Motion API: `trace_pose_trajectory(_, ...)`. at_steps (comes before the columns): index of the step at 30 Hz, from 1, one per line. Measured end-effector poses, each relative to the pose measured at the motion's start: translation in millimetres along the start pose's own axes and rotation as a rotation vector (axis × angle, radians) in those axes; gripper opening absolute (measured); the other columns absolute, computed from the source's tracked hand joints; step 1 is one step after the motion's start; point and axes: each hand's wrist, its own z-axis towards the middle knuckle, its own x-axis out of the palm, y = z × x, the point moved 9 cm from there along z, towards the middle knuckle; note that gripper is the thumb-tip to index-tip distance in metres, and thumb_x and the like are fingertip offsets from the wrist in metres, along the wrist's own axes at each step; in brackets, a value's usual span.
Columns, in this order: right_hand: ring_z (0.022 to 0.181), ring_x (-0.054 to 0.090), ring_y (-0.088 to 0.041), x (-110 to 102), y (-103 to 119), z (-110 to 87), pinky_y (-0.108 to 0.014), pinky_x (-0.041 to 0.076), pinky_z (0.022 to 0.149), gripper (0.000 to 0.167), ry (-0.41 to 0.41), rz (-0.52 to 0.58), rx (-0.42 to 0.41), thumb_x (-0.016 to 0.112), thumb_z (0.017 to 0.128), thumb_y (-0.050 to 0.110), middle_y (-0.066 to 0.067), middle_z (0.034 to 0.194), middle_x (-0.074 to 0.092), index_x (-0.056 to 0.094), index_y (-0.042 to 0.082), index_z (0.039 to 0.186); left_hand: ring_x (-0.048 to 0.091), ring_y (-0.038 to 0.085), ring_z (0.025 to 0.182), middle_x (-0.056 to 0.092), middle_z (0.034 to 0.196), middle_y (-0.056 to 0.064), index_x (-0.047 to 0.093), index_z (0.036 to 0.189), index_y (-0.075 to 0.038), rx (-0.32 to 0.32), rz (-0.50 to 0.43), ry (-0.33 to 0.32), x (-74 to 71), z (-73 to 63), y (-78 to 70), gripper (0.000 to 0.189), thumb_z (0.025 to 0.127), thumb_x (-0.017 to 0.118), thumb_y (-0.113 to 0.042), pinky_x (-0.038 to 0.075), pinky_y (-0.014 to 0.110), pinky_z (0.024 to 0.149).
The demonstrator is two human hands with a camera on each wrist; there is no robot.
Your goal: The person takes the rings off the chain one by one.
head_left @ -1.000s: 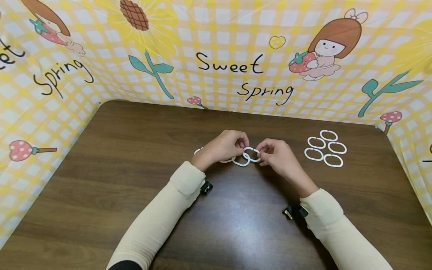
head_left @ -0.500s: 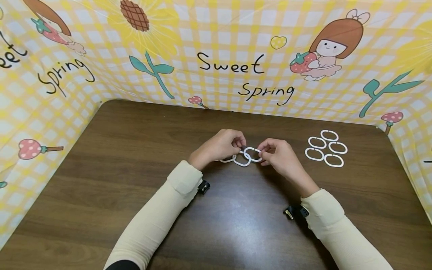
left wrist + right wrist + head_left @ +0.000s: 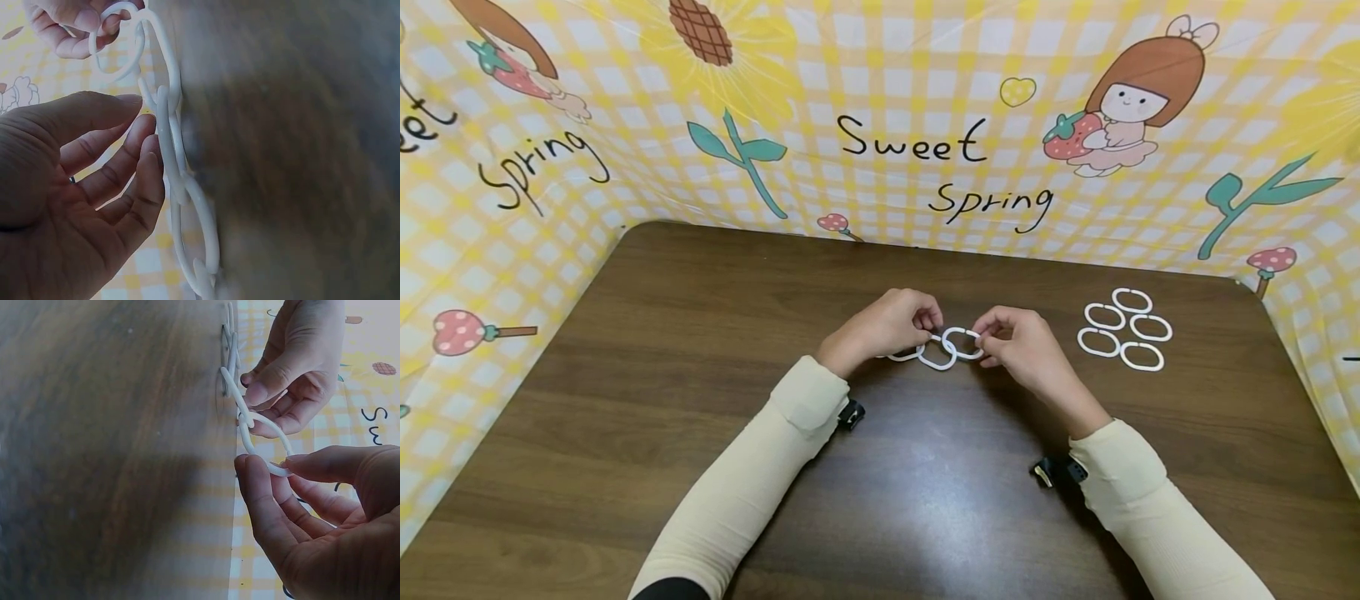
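Note:
A chain of white plastic oval links (image 3: 936,367) lies along the middle of the brown table in the head view. My right hand (image 3: 1018,346) pinches the chain's right-hand end link (image 3: 277,470) between thumb and fingertips, raising it at a slant in the right wrist view. Just left of it, my left hand (image 3: 891,321) is beside the neighbouring links, fingers loosely bent. In the left wrist view a gap shows between the left thumb (image 3: 119,103) and forefinger, close against a link (image 3: 165,140). The left hand and forearm hide the chain's left part in the head view.
Several loose white links (image 3: 1141,369) lie in a cluster on the table (image 3: 925,500) to the right of my right hand. A yellow checked cloth (image 3: 887,83) with printed pictures stands along the table's back and sides.
My left hand has drawn back slightly to the left, away from the end link, its fingertips coming off the links. The right hand keeps its pinch, almost still.

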Motion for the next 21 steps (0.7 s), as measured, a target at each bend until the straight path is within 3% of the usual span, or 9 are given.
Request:
trace_pose_trajectory(11,0.076,0.068,-0.014,-0.5,0.1,-0.5,-0.029,0.063,0.069,0.014,-0.001,0.007,0.0,0.061,0.095,-0.009,-0.022,0.096,0.069,0.067,-0.013,0.107,0.061,0.013,0.084,0.07,0.09,0.005,0.074,0.1,-0.005,0.004,0.041,0.044,7.2,2.9,1.6,0.013,0.092,0.068,0.003,0.049,0.021,0.075)
trace_pose_trajectory(21,0.077,0.068,-0.016,-2.0,0.6,-0.7,-0.028,0.063,0.068,0.014,-0.006,0.009,-0.001,0.061,0.096,-0.008,-0.022,0.097,0.069,0.067,-0.013,0.107,0.058,0.012,0.08,0.067,0.086,0.003,0.075,0.094,-0.005,0.024,0.068,0.045,7.3,3.2,-2.5,0.014,0.092,0.066,0.005,0.046,0.02,0.072)
